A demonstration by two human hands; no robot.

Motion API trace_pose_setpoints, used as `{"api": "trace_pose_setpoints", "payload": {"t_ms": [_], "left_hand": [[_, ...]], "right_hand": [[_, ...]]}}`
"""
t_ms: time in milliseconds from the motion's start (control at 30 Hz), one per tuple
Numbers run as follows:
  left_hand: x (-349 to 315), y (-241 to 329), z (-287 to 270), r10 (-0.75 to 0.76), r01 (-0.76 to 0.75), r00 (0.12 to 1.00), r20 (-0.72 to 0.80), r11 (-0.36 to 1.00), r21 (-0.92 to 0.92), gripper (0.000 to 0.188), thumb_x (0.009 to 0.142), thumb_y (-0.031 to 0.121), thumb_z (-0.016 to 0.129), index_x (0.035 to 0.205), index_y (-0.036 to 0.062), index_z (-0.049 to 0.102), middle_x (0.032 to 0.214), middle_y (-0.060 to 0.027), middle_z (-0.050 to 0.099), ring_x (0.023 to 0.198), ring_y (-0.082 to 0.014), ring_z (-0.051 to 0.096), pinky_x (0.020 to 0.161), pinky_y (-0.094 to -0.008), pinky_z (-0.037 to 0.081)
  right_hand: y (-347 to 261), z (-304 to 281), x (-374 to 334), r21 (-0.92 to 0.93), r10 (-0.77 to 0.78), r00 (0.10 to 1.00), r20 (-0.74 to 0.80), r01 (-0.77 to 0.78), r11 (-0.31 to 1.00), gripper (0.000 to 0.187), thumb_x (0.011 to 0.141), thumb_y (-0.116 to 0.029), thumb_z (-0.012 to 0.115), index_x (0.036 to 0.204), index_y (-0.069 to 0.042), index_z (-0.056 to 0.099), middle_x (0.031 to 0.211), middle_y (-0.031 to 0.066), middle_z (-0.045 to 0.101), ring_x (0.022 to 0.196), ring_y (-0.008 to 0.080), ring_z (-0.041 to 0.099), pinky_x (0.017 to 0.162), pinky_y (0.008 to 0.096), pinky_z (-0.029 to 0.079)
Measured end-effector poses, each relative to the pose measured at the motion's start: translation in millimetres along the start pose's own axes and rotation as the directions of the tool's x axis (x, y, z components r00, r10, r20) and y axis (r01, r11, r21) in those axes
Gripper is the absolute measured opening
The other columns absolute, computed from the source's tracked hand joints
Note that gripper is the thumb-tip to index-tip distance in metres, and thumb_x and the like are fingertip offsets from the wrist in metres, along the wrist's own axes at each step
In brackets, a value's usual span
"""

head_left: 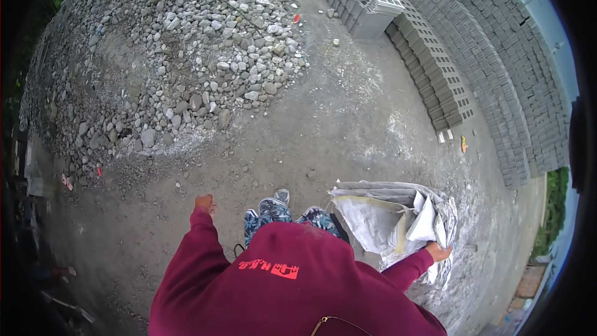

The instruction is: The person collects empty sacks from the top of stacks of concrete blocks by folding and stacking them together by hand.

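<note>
My right hand [439, 251] grips a bundle of white and grey woven sacks [398, 214] at my right side. The sacks are flattened, layered and creased, with loose folds hanging below my hand. My left hand [204, 203] is held out in front on the left, its fingers curled in, and nothing shows in it. Both arms wear maroon sleeves. Between my hands, patterned trousers [273, 211] and one shoe [282, 196] show above the grey ground.
A large heap of grey stones [186, 56] rises ahead on the left. Rows of hollow concrete blocks [444, 74] stand at the right, with taller block stacks [497, 43] behind. Lighter slotted blocks [384, 4] sit on top. Small litter [464, 144] lies on the dirt.
</note>
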State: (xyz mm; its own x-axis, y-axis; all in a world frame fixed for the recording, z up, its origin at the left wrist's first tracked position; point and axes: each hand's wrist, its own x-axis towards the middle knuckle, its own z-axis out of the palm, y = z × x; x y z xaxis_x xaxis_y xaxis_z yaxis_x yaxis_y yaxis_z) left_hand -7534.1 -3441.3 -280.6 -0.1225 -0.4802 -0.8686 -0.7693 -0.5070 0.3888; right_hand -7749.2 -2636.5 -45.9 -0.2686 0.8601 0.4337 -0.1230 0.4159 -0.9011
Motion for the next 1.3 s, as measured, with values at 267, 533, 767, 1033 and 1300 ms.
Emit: {"api": "trace_pose_setpoints", "payload": {"t_ms": [267, 533, 767, 1033, 1300], "left_hand": [[29, 403, 148, 0.719, -0.707, 0.691, 0.077, 0.694, -0.133, 0.032, 0.09, 0.032, 0.062, 0.102, 0.0036, 0.066, 0.075, -0.005, 0.066, 0.061, -0.0119, 0.061, 0.05, -0.0269, 0.047], [115, 441, 199, -0.052, 0.05, 0.998, -0.047, 0.998, -0.036, 0.03, 0.091, 0.03, 0.054, 0.107, 0.0058, 0.057, 0.086, -0.0116, 0.066, 0.063, -0.0257, 0.065, 0.049, -0.0418, 0.051], [72, 389, 223, -0.327, 0.325, 0.942, 0.071, 0.846, -0.423, 0.028, 0.089, 0.029, 0.053, 0.096, 0.002, 0.057, 0.078, -0.0133, 0.064, 0.053, -0.0246, 0.06, 0.044, -0.0364, 0.048], [116, 509, 299, -0.403, 0.317, 0.915, 0.008, 0.708, -0.632, 0.03, 0.09, 0.031, 0.055, 0.096, 0.0014, 0.056, 0.079, -0.0137, 0.065, 0.052, -0.0213, 0.057, 0.04, -0.0339, 0.044], [126, 686, 282, 0.06, -0.329, 0.918, -0.391, 0.666, -0.67, 0.038, 0.092, 0.04, 0.059, 0.113, 0.0088, 0.058, 0.091, -0.0089, 0.068, 0.068, -0.0152, 0.064, 0.054, -0.0291, 0.051]], "right_hand": [[-32, 307, -12, -0.042, -0.047, 0.984, 0.171, 0.055, 0.998, 0.053, 0.07, 0.003, 0.049, 0.122, 0.013, 0.051, 0.109, 0.026, 0.06, 0.097, 0.0317, 0.06, 0.087, 0.0432, 0.05], [10, 661, -31, 0.325, 0.312, 0.843, 0.439, -0.473, 0.819, 0.042, 0.081, -0.009, 0.051, 0.12, 0.007, 0.051, 0.116, 0.0204, 0.057, 0.104, 0.0307, 0.057, 0.095, 0.0402, 0.045], [-78, 936, -107, 0.277, 0.39, 0.489, 0.78, -0.83, 0.485, 0.04, 0.084, 0.002, 0.045, 0.124, 0.005, 0.046, 0.119, 0.0224, 0.052, 0.103, 0.0313, 0.056, 0.096, 0.0444, 0.046], [-179, 1235, -198, 0.109, 0.17, 0.244, 0.955, -0.821, 0.561, 0.035, 0.081, -0.016, 0.061, 0.11, 0.004, 0.058, 0.109, 0.0167, 0.063, 0.098, 0.0322, 0.062, 0.092, 0.0428, 0.049], [-316, 1513, -310, -0.25, 0.108, -0.229, 0.967, -0.801, 0.544, 0.03, 0.081, -0.008, 0.061, 0.107, 0.006, 0.059, 0.106, 0.019, 0.066, 0.093, 0.0331, 0.065, 0.088, 0.0426, 0.053]]}}
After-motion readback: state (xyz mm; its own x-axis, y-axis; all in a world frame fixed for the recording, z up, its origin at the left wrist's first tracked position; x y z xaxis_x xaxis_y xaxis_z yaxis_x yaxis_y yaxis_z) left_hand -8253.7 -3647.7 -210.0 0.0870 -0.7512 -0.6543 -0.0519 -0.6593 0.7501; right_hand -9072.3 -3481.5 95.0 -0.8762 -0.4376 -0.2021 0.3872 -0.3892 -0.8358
